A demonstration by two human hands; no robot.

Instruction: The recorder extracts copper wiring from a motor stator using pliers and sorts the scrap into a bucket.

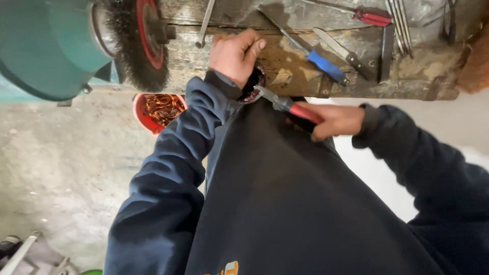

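My left hand (235, 51) is closed around a dark round part with reddish copper windings (253, 86), pressing it against the front edge of a worn wooden workbench (407, 76). My right hand (333, 121) grips the red handle of a pair of pliers (285, 104), whose metal jaws reach into the windings. Most of the round part is hidden under my left hand and dark sleeve.
A teal bench grinder (46, 46) with a wire brush wheel (135, 43) sits at the left. A red bucket of copper wire (160, 109) stands on the concrete floor below. A blue-handled screwdriver (318, 61), a knife (344, 51) and red-handled screwdrivers (372, 18) lie on the bench.
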